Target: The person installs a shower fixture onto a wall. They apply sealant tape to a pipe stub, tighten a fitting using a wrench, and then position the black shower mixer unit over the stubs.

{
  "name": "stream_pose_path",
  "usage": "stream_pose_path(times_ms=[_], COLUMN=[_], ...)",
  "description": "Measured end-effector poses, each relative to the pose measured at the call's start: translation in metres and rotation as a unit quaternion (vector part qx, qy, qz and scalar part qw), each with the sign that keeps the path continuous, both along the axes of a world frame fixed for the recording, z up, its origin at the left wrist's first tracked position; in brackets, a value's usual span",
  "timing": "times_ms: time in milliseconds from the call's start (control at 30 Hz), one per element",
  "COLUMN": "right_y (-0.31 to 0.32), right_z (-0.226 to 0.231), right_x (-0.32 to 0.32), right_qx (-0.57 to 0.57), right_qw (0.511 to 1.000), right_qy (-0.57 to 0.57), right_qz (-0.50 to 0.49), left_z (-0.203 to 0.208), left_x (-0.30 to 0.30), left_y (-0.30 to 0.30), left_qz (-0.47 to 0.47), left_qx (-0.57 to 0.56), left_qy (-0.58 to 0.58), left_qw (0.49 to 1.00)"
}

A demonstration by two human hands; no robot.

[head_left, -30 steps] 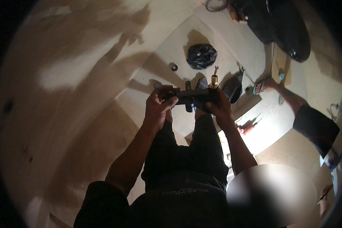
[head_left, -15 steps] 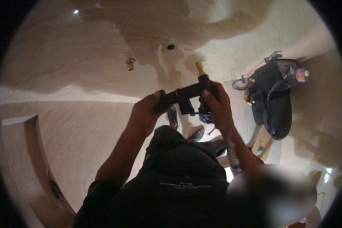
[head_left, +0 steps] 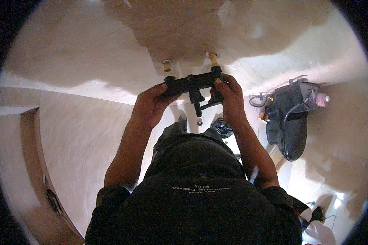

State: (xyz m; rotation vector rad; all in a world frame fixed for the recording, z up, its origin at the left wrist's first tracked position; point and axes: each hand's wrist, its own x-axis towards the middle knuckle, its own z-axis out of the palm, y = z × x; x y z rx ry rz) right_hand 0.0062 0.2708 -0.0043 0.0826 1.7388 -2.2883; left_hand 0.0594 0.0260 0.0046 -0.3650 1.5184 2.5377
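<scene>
A black bar-shaped tap fitting (head_left: pixel 191 84) with a spout hanging below it is held level in front of a beige tiled wall. My left hand (head_left: pixel 150 104) grips its left end and my right hand (head_left: pixel 230 96) grips its right end. Two brass pipe stubs stick out of the wall just above: the left stub (head_left: pixel 167 65) stands apart from the fitting, and the right stub (head_left: pixel 213 59) meets the fitting's right end.
A black wall-hung toilet (head_left: pixel 291 118) with a small can (head_left: pixel 322 99) on its top is at the right. A black bag (head_left: pixel 222 127) and a small round part (head_left: pixel 199 122) lie on the floor by my feet. A low tiled ledge (head_left: pixel 24 122) runs along the left.
My view has swung from the floor up to the wall. Both hands have carried the black fitting up to the two brass stubs, and the toilet now lies at the right.
</scene>
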Motion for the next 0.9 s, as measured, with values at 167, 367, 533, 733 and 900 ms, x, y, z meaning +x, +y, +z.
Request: stream_pose_path(times_ms=[167, 367, 533, 733, 900], right_y=[-0.009, -0.012, -0.015, -0.011, -0.01], right_z=[-0.004, -0.003, 0.001, -0.005, -0.01], right_x=[0.001, 0.004, 0.005, 0.001, 0.0], right_qx=[0.016, -0.023, -0.026, -0.013, -0.025], right_qw=[1.0, 0.999, 0.999, 0.999, 0.999], right_qy=[0.001, 0.014, 0.011, 0.01, 0.0], right_qz=[-0.014, -0.034, -0.045, -0.042, -0.045], left_z=[-0.01, 0.001, 0.011, -0.002, -0.006], left_x=[-0.012, -0.022, -0.025, -0.029, -0.031], left_y=[-0.012, -0.015, -0.009, -0.015, -0.014], left_qz=[0.001, 0.017, 0.05, 0.036, 0.031], left_qx=[0.025, 0.057, 0.133, 0.094, 0.131], left_qy=[-0.005, -0.059, -0.094, -0.101, -0.096], left_qw=[1.0, 0.996, 0.985, 0.99, 0.986])
